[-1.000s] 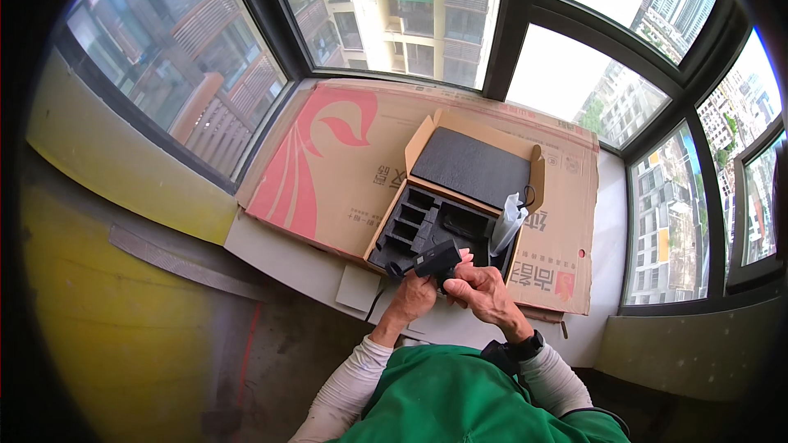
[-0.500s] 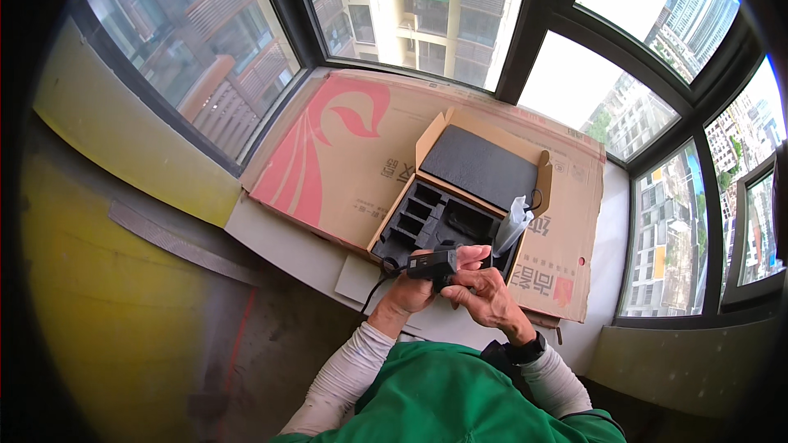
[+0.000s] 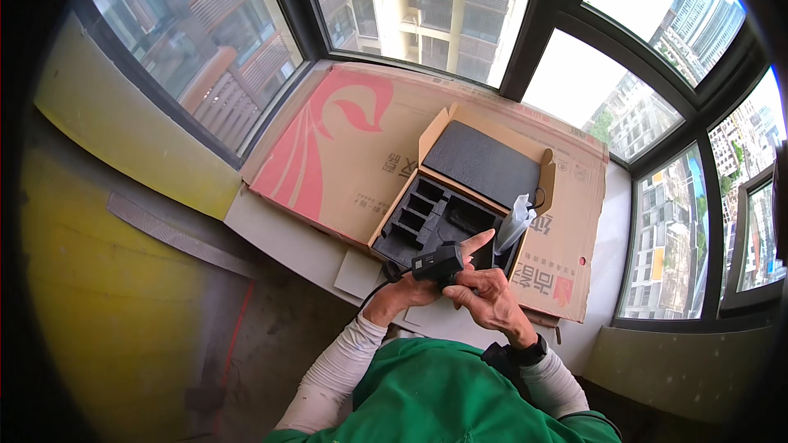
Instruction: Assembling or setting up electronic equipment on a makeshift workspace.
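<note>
Hands meet at lower centre of the frame, just in front of the open cardboard box [image 3: 484, 172]. Compared with a second ago, the small black device [image 3: 437, 262] sits higher and closer to the box edge; earlier it hung lower, nearer my chest, and both hands have since crept up toward the foam.

Left hand [image 3: 402, 291]: fingers clenched around the underside of the black device, a dark cable trailing from its left end down past the wrist. Right hand [image 3: 488, 299]: curled against the device's right side, index finger now stretched out and pointing toward the box, where half a second ago it lay folded over the device. Whether the right hand truly bears any weight I cannot tell; it touches, at least.

Black foam insert [image 3: 435, 217] in the box shows several empty slots; the foam-lined lid [image 3: 480, 160] stands open behind it. A clear plastic bag [image 3: 515, 221] pokes up at the right edge of the box, just beside the extended fingertip.

My read: the device is out of the packing and being handled over the box, the shift upward bringing it level with the empty slots. Box rests on a large flattened carton [image 3: 353, 148] with a red print, laid across the window ledge [image 3: 279, 234].
</note>
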### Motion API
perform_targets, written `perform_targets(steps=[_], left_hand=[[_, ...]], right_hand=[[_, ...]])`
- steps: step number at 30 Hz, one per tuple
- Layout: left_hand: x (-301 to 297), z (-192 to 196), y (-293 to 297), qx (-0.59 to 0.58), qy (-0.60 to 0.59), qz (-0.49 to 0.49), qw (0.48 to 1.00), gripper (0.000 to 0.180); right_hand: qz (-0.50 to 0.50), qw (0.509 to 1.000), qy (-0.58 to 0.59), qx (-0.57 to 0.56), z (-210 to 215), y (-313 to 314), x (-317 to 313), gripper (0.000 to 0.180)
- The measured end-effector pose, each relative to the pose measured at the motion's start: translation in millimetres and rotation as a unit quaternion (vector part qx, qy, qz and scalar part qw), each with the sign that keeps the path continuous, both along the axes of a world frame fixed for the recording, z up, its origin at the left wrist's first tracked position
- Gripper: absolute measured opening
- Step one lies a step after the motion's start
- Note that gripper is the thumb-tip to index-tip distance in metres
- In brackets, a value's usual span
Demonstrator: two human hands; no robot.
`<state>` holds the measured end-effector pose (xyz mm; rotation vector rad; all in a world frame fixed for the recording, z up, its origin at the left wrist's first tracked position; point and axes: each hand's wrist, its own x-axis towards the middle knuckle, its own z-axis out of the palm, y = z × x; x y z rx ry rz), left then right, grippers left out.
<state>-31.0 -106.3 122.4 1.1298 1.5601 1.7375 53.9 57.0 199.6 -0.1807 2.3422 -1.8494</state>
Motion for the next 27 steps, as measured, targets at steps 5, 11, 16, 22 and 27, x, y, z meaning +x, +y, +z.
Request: perform_targets(steps=[5,11,16,22,27], left_hand=[[1.2,6.7,-0.9,0.065,-0.148,0.012,0.987,0.085],[12.8,31.0,12.9,0.138,-0.251,0.008,0.958,0.093],[18.7,44.0,6.8,0.190,-0.324,0.015,0.927,0.092],[22.1,57.0,6.0,0.265,-0.389,-0.015,0.882,0.083],[19.8,67.1,6.8,0.343,-0.440,-0.050,0.829,0.079]], right_hand=[[-0.033,0.994,0.062,0.079,-7.1,-10.8,6.0,0.020],[-0.122,0.975,0.183,-0.009,-26.3,-12.0,19.3,0.029],[-0.291,0.948,0.040,-0.126,-17.4,-0.8,12.3,0.013],[-0.170,0.975,-0.023,-0.139,-24.8,10.2,12.3,0.021],[-0.094,0.981,-0.011,-0.167,-39.5,2.0,9.5,0.028]])
